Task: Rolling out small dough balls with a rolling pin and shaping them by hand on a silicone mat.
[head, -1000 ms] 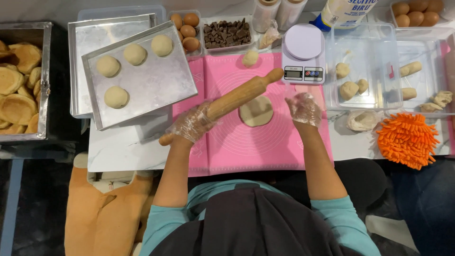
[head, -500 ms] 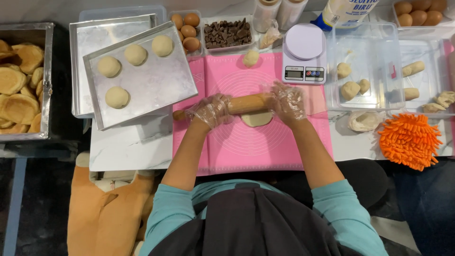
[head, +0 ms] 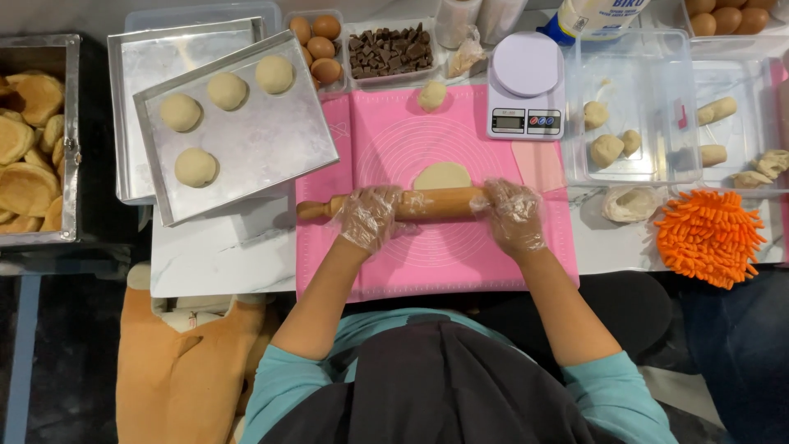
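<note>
The left hand [head: 371, 215] and right hand [head: 511, 214], both in thin clear gloves, are pressing on a wooden pin [head: 415, 205] lying crosswise on the pink mat [head: 460, 255]. The fingers of each hand are curling over the top of the pin, closed loosely on it rather than clenched. The dough [head: 442, 175] is lying flat on the mat, its near edge under the pin and the rest showing beyond it.

To roll well:
- Keep the hands evenly spaced either side of the dough, so pressure is falling equally.
- Let the palms drive the pin; a tight grip would be stopping it from turning.
- Keep the pin square to the mat's printed rings, so the disc is spreading round.

A spare dough ball [head: 431, 94] is waiting at the mat's far edge, beside the scale [head: 526, 99].
</note>
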